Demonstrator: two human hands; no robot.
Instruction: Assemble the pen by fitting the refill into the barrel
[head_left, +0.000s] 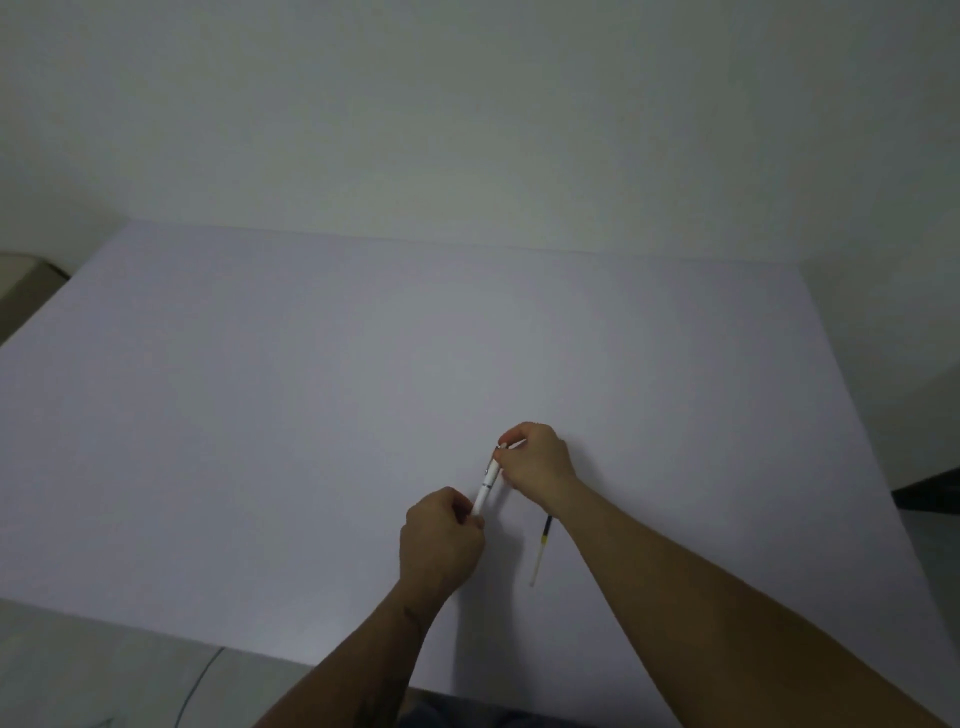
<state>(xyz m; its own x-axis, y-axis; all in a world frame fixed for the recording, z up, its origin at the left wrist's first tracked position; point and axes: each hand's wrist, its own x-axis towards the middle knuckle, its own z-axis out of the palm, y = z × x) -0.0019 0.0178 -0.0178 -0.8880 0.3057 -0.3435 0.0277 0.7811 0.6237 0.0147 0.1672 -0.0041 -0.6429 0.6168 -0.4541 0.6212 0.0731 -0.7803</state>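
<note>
white table (311, 415), pale wall (467, 104), thin cable (195, 680)

Pale lavender sheet-covered table (311, 415); refill (540, 551) lying flat on it, near front edge.

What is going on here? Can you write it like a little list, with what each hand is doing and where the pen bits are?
left hand: closed on the lower end of the white plastic pen barrel
right hand: closed on the barrel's upper end
barrel: lifted, tilted, held between both hands
refill: thin rod with black and yellow bands, lying loose on the table, under the right forearm
table: large flat white surface
task state: refill not yet in the barrel
</note>
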